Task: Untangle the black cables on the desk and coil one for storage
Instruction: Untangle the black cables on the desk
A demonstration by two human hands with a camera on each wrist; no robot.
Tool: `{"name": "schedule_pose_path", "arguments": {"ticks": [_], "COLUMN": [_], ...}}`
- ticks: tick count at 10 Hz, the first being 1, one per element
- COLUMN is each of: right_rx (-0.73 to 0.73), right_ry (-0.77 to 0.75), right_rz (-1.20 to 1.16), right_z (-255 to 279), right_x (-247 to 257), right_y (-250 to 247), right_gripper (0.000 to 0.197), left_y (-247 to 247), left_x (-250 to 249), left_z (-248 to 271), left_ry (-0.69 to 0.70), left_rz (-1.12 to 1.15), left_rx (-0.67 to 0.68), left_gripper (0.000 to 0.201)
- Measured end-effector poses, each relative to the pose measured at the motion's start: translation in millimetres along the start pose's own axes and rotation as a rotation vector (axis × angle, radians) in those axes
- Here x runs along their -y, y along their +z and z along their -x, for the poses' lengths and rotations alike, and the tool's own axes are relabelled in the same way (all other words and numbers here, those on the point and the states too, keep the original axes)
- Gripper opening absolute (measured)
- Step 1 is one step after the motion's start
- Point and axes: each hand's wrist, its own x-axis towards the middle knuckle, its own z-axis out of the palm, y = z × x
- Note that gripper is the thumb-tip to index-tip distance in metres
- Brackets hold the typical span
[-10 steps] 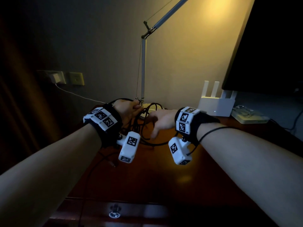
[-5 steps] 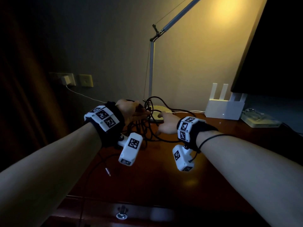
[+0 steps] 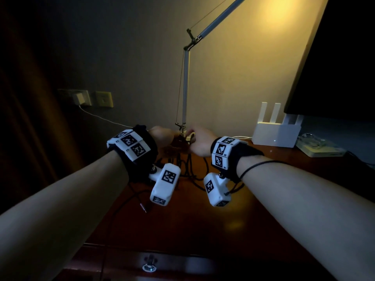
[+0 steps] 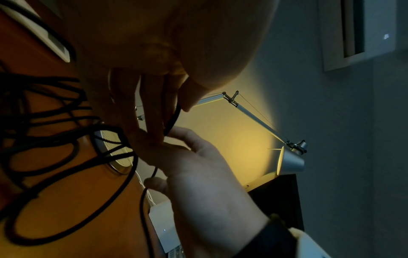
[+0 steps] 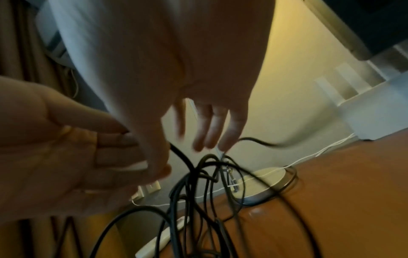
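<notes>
A tangle of black cables (image 3: 189, 167) hangs from my hands down to the dark wooden desk (image 3: 203, 220); its loops (image 4: 55, 139) spread over the desk beside the lamp base. My left hand (image 3: 162, 136) is raised by the lamp's lower joint, and its thumb and fingers pinch one black cable (image 4: 174, 115). My right hand (image 3: 199, 144) meets it from the right. In the right wrist view its fingers (image 5: 212, 129) are straight, spread and blurred above the strands (image 5: 198, 192). One cable runs past the right thumb (image 4: 153, 183). A loose plug end (image 3: 143, 207) lies near the left.
The lamp's pole (image 3: 185, 88) rises right behind my hands from a round base (image 5: 264, 181). A white router (image 3: 276, 134) and a dark monitor (image 3: 334, 67) stand at the right. A white power strip (image 5: 163, 237) lies below the desk's edge. A drawer knob (image 3: 149, 265) is in front.
My right hand has lifted from the lamp base and closed in on my left hand. Both hands are now higher, together, with the cables hanging beneath them.
</notes>
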Motion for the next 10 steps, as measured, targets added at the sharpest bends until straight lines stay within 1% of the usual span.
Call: {"name": "schedule_pose_path", "arguments": {"ticks": [1,2,3,4,5,6,7,8,9,10], "right_rx": [-0.002,-0.044,-0.110,-0.148,-0.151,-0.185,-0.188,-0.198,-0.198,-0.228], "right_ry": [-0.022,-0.011,0.008,0.029,0.060,0.069,0.054,0.021,-0.034,-0.068], "right_rz": [-0.003,-0.089,-0.174,-0.194,-0.090,0.067,0.108,-0.003,-0.127,-0.244], "right_z": [-0.8,-1.3,-3.9,-7.2,-8.0,-8.3,-6.7,-3.4,-1.9,-0.1], "right_x": [-4.0,-5.6,-6.2,-6.3,-3.1,0.7,-1.3,-6.2,-7.4,-9.0], "right_y": [2.8,10.8,17.7,19.7,19.5,21.0,21.1,19.6,20.3,18.2], "right_gripper": [0.024,0.017,0.016,0.019,0.022,0.022,0.021,0.024,0.023,0.018], "left_y": [1.1,-0.1,-3.1,-10.2,-13.6,-13.4,-18.2,-26.4,-34.3,-37.9], "left_x": [-6.7,-6.7,-3.7,-1.5,-3.3,-3.8,-2.3,-1.3,2.3,3.3], "left_z": [2.2,-2.8,-3.8,-5.5,-13.3,-11.5,-15.5,-16.7,-16.4,-11.5], "left_ry": [0.001,0.064,0.078,0.078,0.042,0.050,0.103,0.166,0.162,0.135], "left_rz": [-0.051,-0.079,0.004,0.079,0.192,0.227,0.308,0.359,0.376,0.220], "left_rx": [-0.046,-0.087,-0.070,-0.073,-0.041,-0.059,-0.104,-0.125,-0.159,-0.198], "left_gripper": [0.033,0.040,0.030,0.022,0.031,0.029,0.025,0.029,0.037,0.034]}}
